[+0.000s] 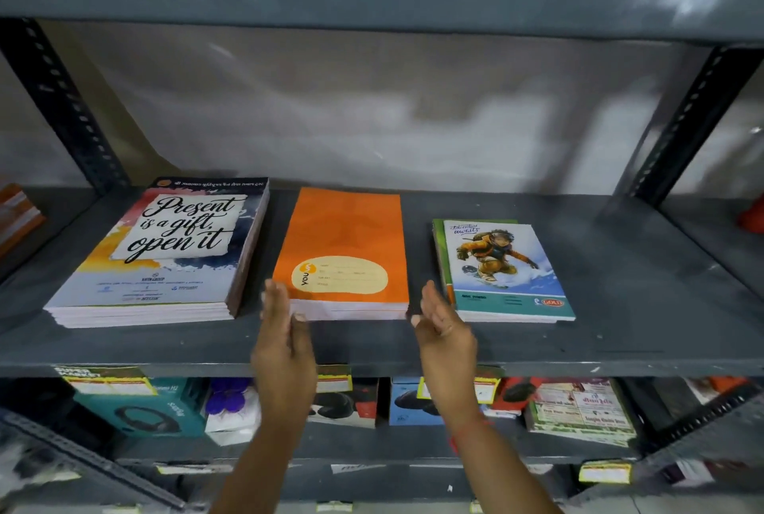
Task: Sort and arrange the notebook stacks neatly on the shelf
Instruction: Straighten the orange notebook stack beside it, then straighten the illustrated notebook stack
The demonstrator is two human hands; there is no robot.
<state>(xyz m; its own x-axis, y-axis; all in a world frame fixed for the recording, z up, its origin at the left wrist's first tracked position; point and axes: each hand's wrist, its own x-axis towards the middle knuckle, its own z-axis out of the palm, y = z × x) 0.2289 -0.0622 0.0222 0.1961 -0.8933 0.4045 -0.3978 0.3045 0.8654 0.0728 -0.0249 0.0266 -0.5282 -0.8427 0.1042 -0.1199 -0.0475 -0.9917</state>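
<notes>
Three notebook stacks lie flat in a row on the grey metal shelf point(620, 307): "Present is a gift" stack point(165, 253) left, orange stack point(343, 253) middle, snowboarder-cover stack point(502, 269) right, all apart. Left hand point(283, 344) sits at the orange stack's front-left corner, right hand point(444, 331) at its front-right corner. Both hands flat, fingers straight and together, palms facing inward, bracketing the stack, gripping nothing. Contact with the edges unclear. Boxed goods point(136, 410) on the shelf below.

We see our left hand point(283, 342) and right hand point(444, 331), palms flat, flanking the orange notebook stack point(345, 253). Outside each hand lies another stack on the grey shelf point(620, 307).
</notes>
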